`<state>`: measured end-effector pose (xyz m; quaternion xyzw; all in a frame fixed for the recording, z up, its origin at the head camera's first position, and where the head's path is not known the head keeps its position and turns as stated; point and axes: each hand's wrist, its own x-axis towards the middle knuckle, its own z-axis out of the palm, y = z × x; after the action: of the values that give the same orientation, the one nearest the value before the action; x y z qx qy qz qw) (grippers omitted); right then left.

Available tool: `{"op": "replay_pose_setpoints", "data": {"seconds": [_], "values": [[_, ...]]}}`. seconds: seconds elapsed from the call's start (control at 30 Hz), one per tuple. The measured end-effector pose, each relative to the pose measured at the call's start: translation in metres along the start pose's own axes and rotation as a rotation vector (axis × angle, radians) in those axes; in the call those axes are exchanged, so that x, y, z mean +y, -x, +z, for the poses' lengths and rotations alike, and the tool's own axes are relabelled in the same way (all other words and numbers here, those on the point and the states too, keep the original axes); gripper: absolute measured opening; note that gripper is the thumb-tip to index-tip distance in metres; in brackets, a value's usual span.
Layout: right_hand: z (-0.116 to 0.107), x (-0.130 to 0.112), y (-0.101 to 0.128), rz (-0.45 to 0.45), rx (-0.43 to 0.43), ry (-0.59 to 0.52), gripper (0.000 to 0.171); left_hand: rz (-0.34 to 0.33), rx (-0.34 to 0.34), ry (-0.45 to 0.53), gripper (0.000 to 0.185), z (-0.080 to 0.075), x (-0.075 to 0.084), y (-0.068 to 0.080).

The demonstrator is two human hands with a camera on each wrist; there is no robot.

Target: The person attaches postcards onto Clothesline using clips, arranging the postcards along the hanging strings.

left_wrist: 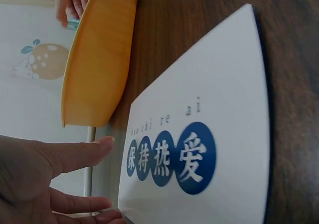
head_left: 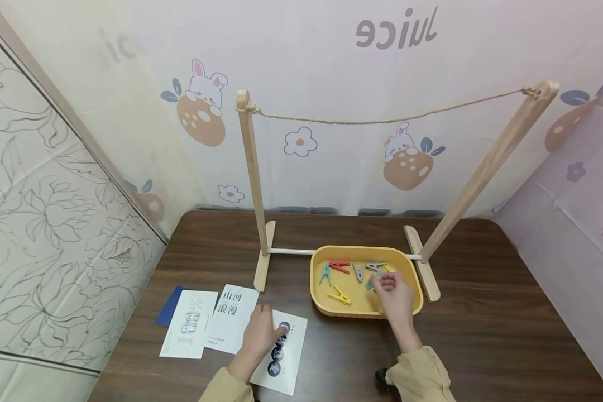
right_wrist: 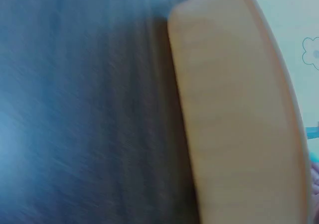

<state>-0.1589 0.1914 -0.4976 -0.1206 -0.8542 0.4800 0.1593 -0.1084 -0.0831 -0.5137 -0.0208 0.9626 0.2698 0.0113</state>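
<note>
Over a yellow basin [head_left: 326, 309], my right hand [head_left: 398, 298] pinches a green clothespin [head_left: 371, 282]. The right wrist view mostly shows the basin's outer wall [right_wrist: 239, 104], with a bit of the fingers at the right edge. My left hand [head_left: 259, 334] is at the upper left part of a white card [head_left: 287, 374] printed with dark blue circles. In the left wrist view its thumb and fingers lie spread apart beside the card's edge. Inside the basin lie a blue clothespin [head_left: 325, 274], a yellow clothespin [head_left: 339, 296], red clothespins [head_left: 339, 266] and grey ones.
Behind the basin stands a wooden frame with a left post [head_left: 253, 178], a right post [head_left: 487, 173] and a slack rope [head_left: 341, 121] between their tops. Left of my left hand lie a lettered card [head_left: 233, 312], a "Good Luck" card [head_left: 186, 329] and a blue card [head_left: 170, 307].
</note>
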Motion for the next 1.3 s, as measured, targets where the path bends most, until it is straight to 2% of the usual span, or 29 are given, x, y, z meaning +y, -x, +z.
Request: {"op": "replay_pose_setpoints", "data": {"seconds": [0.2, 0.3, 0.37, 0.4, 0.53, 0.6, 0.63, 0.8, 1.13, 1.3], "values": [[0.005, 0.0, 0.013, -0.075, 0.099, -0.195, 0.023, -0.034, 0.003, -0.004, 0.076, 0.001, -0.005, 0.003], [0.005, -0.006, 0.018, -0.12, 0.136, -0.245, 0.022, -0.037, 0.011, -0.014, 0.077, 0.002, -0.006, 0.005], [0.014, 0.018, 0.013, -0.175, 0.168, -0.257, 0.023, -0.043, 0.017, -0.02, 0.076, 0.003, -0.007, 0.006], [0.013, 0.019, 0.014, -0.204, 0.16, -0.313, 0.023, -0.047, 0.019, -0.023, 0.076, 0.003, -0.006, 0.006], [0.031, 0.069, 0.004, -0.285, 0.204, -0.311, 0.027, -0.062, 0.029, -0.051, 0.071, 0.003, -0.006, 0.009], [0.031, 0.068, 0.007, -0.287, 0.208, -0.318, 0.027, -0.064, 0.03, -0.071, 0.07, 0.003, -0.005, 0.01], [0.036, 0.079, 0.005, -0.279, 0.236, -0.269, 0.028, -0.063, 0.029, -0.081, 0.07, 0.003, -0.005, 0.01], [0.037, 0.082, 0.013, -0.26, 0.246, -0.295, 0.027, -0.054, 0.025, -0.115, 0.071, 0.004, -0.004, 0.013], [0.037, 0.084, 0.025, -0.191, 0.277, -0.267, 0.026, -0.09, 0.024, -0.135, 0.062, 0.004, -0.004, 0.013], [0.037, 0.082, 0.03, -0.179, 0.272, -0.264, 0.024, -0.105, 0.04, -0.111, 0.056, 0.004, -0.007, 0.012]]}}
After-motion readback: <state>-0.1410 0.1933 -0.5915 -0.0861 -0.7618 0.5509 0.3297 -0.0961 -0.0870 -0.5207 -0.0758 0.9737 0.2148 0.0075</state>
